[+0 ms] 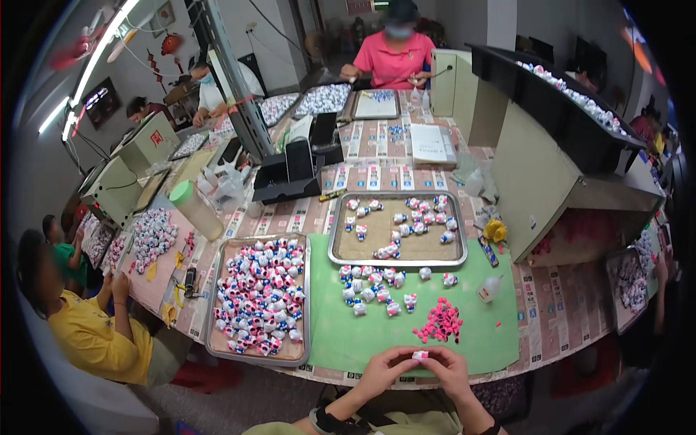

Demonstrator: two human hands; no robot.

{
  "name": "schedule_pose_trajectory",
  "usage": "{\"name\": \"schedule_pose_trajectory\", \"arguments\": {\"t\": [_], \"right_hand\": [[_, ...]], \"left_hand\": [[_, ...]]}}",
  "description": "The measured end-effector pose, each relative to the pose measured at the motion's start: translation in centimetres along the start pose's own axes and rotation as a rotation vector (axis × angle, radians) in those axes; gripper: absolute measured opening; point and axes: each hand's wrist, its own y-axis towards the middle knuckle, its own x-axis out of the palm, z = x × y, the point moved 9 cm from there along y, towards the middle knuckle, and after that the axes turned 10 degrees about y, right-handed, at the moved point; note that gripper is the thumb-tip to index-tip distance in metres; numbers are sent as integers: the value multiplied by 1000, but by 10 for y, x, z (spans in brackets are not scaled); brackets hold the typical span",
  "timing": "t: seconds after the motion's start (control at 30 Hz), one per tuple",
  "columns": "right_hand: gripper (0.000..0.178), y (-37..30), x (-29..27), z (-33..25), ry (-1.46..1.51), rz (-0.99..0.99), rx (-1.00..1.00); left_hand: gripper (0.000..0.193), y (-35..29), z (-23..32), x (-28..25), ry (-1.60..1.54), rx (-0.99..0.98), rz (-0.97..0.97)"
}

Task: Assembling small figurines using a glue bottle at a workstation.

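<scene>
Both my hands meet at the table's near edge. My left hand (386, 371) and my right hand (451, 371) pinch one small white figurine (420, 355) with a pink part between their fingertips. Just beyond them, a heap of small pink pieces (440, 321) lies on the green mat (478, 333). Loose white figurines (370, 284) with blue and pink parts are scattered further up the mat. A small white squeeze bottle (489, 289) stands to the right of the heap.
A metal tray (335, 246) with figurines sits at the mat's far edge. Left of the mat, another tray (307, 319) is full of them. A green-lidded jar (196, 210), black boxes (286, 177) and a large beige box (540, 174) stand around. Co-workers sit left and opposite.
</scene>
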Motion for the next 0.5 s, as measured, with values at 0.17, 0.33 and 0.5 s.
{"name": "schedule_pose_trajectory", "arguments": {"t": [0.17, 0.33, 0.5], "right_hand": [[22, 0, 5, -2, -13, -42, -45], [17, -2, 5, -1, -24, -44, -80], [15, -3, 1, 4, -94, -55, -120]], "left_hand": [[26, 1, -10, -2, -6, -44, -10], [25, 0, 1, 2, -58, 75, -37], [23, -2, 6, 4, -47, 110, -80]]}}
